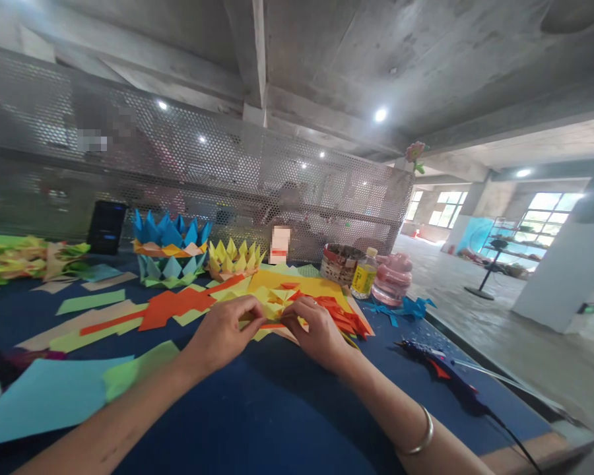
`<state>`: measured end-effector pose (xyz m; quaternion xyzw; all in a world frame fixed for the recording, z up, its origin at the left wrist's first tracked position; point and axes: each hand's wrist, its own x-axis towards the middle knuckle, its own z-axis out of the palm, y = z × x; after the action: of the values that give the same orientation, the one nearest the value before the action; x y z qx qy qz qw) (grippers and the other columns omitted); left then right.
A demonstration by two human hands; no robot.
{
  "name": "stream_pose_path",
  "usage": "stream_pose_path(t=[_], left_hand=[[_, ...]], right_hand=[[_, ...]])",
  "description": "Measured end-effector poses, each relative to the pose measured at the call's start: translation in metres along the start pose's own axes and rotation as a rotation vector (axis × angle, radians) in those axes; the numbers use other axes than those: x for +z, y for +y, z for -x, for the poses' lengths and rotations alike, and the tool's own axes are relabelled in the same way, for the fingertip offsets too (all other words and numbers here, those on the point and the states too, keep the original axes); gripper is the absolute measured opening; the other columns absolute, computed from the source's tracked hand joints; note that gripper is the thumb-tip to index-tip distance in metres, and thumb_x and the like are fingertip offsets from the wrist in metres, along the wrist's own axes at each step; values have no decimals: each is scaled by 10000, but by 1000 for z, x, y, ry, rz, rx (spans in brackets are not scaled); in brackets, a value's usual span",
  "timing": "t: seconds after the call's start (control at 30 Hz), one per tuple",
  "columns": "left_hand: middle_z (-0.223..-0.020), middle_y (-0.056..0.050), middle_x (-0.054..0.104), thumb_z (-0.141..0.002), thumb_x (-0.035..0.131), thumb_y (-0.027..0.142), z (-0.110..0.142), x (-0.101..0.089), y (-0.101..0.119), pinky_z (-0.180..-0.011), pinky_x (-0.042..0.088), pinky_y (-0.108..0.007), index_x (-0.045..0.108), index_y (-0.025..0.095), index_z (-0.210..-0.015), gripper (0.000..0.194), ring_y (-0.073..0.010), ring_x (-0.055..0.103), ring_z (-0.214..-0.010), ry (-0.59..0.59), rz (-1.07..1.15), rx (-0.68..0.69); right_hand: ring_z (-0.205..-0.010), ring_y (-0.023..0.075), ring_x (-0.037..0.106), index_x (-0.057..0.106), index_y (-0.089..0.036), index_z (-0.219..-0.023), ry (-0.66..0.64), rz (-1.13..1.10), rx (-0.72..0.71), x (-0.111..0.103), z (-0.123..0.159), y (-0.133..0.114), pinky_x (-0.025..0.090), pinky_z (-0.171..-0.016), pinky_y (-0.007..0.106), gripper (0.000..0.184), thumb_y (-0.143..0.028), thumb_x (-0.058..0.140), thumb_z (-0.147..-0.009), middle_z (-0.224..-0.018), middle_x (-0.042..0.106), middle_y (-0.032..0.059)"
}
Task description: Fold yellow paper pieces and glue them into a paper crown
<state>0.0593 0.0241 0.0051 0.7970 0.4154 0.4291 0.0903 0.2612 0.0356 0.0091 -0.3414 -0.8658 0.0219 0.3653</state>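
My left hand (230, 328) and my right hand (313, 324) meet over the middle of the table, thumbs and forefingers closed in a pinch. Between them is a yellow folded paper piece (273, 305), gripped at its near edge; the exact contact is partly covered by my fingers. Beneath and behind lies a yellow-orange paper sheet (321, 285). Red folded paper pieces (341, 315) are heaped just right of my right hand. Red-orange paper (175, 305) lies to the left of my left hand, among pale strips.
Folded-paper crowns, blue (171, 231) and yellow (235, 258), stand behind. A phone (106, 227) leans on the perforated metal screen (218, 158). A yellow-labelled bottle (363, 274) and pink jug (392, 280) stand right. A corded glue gun (440, 369) lies near the right edge; blue sheets (54, 396) lie left.
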Motion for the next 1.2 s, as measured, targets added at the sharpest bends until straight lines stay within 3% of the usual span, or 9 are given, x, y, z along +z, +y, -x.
stream_pose_path(t=[0.57,0.7,0.93,1.07,1.2], left_hand=[[-664,11,633,-801,509,253,2,-2,3,-593,418,-239,565,216,-680,139,-150,586,-642,-4,-35,-15],[-660,16,625,-802,508,241,1,-2,4,-600,401,-244,537,209,-676,133,-144,579,-635,-6,-46,-30],[-678,17,630,-805,510,247,2,-1,4,-607,400,-247,542,213,-687,127,-146,584,-655,-25,-33,-18],[-763,12,669,-815,517,265,2,0,3,-668,433,-258,574,227,-815,68,-160,623,-737,-32,2,-39],[-909,-6,701,-805,567,277,2,2,-1,-791,442,-317,563,254,-1119,315,-193,634,-857,-23,-34,-16]], right_hand=[[-739,135,573,612,-188,-811,-56,-16,64,0,1,-3,407,-681,235,33,-203,588,-827,-792,643,27],[-721,145,573,608,-206,-956,-50,-6,124,2,1,-2,407,-661,244,193,-271,658,-781,-820,649,24],[-665,128,532,624,-182,-765,-22,-5,134,3,0,-4,382,-619,228,52,-225,655,-764,-727,623,16],[-598,111,497,611,-169,-697,-58,-9,211,2,0,-7,346,-568,216,96,-230,660,-753,-657,607,3],[-589,108,488,595,-168,-679,-86,-27,227,2,1,-7,323,-547,211,130,-251,649,-763,-649,601,4]])
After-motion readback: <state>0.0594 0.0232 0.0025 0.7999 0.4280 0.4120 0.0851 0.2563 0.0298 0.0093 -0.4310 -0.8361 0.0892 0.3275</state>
